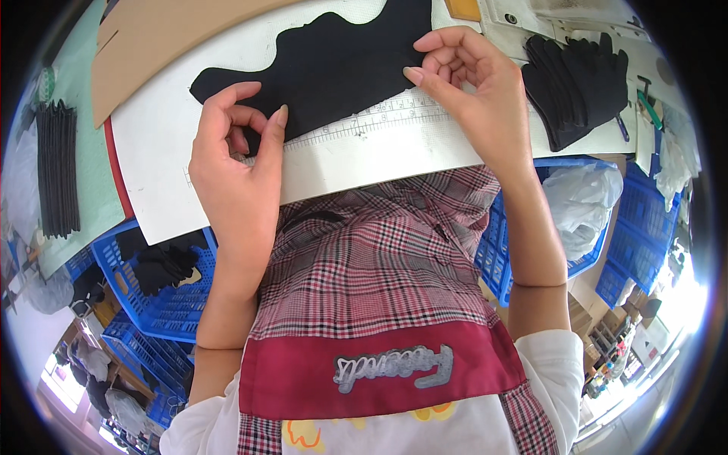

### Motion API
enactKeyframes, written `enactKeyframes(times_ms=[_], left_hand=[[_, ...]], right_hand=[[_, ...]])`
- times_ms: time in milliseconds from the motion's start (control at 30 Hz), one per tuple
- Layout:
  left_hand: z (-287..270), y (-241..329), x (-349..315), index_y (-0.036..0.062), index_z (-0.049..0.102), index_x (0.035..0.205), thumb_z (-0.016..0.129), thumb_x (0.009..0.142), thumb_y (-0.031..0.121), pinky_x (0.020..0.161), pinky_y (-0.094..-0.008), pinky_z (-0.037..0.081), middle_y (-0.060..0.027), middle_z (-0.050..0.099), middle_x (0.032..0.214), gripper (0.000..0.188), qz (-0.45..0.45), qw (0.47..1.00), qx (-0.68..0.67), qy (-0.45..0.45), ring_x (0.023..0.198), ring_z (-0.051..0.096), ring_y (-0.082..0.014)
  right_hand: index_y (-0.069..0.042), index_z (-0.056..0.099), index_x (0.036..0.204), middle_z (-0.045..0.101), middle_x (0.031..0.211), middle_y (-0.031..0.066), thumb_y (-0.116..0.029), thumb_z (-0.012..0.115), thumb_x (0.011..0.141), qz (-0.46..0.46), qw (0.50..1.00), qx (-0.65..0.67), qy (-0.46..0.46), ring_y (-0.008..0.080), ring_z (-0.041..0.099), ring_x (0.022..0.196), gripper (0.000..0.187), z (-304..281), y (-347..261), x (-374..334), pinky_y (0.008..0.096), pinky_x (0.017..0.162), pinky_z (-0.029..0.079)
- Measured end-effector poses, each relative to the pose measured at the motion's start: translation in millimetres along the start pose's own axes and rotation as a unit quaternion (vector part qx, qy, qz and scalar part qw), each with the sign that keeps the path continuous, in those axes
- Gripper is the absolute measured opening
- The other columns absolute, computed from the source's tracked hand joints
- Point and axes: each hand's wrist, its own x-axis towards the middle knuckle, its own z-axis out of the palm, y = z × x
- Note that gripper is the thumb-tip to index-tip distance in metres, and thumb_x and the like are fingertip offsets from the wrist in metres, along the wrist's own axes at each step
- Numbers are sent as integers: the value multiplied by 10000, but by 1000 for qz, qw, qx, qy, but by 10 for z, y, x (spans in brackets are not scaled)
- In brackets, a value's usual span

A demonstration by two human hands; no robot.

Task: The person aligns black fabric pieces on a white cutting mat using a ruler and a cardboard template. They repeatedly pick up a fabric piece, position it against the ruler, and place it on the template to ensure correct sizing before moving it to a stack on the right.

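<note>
A black fabric piece (341, 68) with a wavy far edge is spread on the white worktop (167, 174), along printed ruler marks. My left hand (239, 152) grips its near left part, with curled fingers and the thumb on the cloth. At the right end, my right hand (474, 95) holds the near corner between thumb and bent fingers. The fingertips partly cover the cloth at both ends, and its far right part runs out at the top of the view.
Black gloves (569, 91) lie in a pile to the right, near a green-handled tool (650, 110). A tan board (167, 45) covers the far left. Folded black pieces (58, 167) rest on a green surface. Blue crates (152, 307) stand below, one holding a clear plastic bag (580, 205).
</note>
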Motion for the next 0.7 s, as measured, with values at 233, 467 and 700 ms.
enactKeyframes(times_ms=[233,467,700], left_hand=[[4,5,7,49,647,1074,737,840,69,609,-201,314,35,549,740,251,-2,1000,-4,2,647,382,-44],[25,-1,8,57,632,1062,734,809,47,595,-247,339,0,571,718,273,2,1000,-3,11,634,386,-98],[67,12,13,49,548,1262,701,802,51,891,-350,406,-128,546,1210,484,156,975,146,56,1054,513,-254]], right_hand=[[-26,668,1017,619,749,-42,-48,750,798,-17,1000,-21,8,16,527,684,234,5,5,-3,177,641,408],[-32,669,983,598,734,-45,-43,741,795,-16,999,-41,9,25,513,678,201,21,-8,-22,185,638,418],[-33,669,943,587,824,0,-37,737,770,-92,989,-118,6,74,502,699,185,6,2,16,221,634,428]])
